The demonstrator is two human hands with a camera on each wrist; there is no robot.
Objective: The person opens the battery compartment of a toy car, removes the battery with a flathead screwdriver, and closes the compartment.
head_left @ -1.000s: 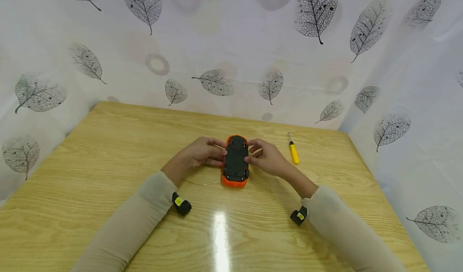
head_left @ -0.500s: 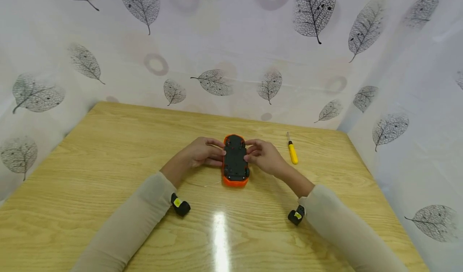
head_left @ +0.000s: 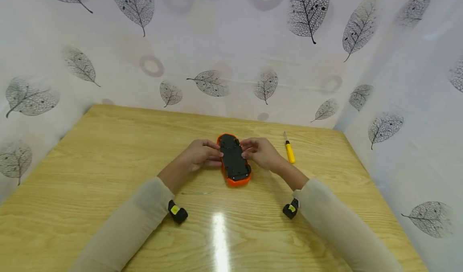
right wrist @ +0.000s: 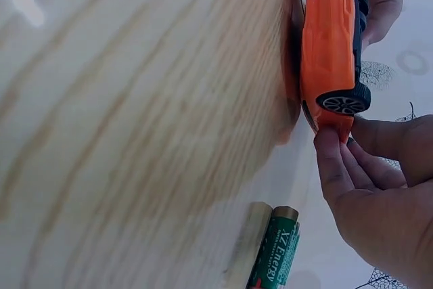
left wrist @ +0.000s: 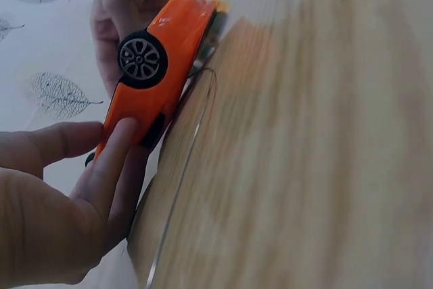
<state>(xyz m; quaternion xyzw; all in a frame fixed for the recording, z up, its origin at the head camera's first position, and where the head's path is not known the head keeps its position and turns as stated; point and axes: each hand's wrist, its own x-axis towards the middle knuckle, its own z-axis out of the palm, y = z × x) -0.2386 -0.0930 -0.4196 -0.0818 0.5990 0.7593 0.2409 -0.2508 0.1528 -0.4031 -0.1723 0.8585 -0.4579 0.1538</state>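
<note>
An orange toy car [head_left: 233, 159] is turned belly up in the head view, its black underside facing me. My left hand [head_left: 202, 156] pinches one long side of it between thumb and fingers. On the opposite side, my right hand [head_left: 261, 153] pinches the body near a wheel. A black wheel with grey spokes [left wrist: 142, 59] shows in the left wrist view. The car is tilted close above the table; whether its roof touches the wood I cannot tell. A thin wire [left wrist: 177, 201] runs along the table beside the car.
A yellow-handled screwdriver [head_left: 290, 153] lies on the wooden table [head_left: 119, 143], right of my right hand. Green batteries marked XZ Energy [right wrist: 279, 252] lie near that hand in the right wrist view. A leaf-printed curtain [head_left: 231, 43] borders the table's back and sides.
The car has turned slightly, its far end swinging left. Both hands keep their hold and shift a little with it. The whole head view has drifted slightly.
</note>
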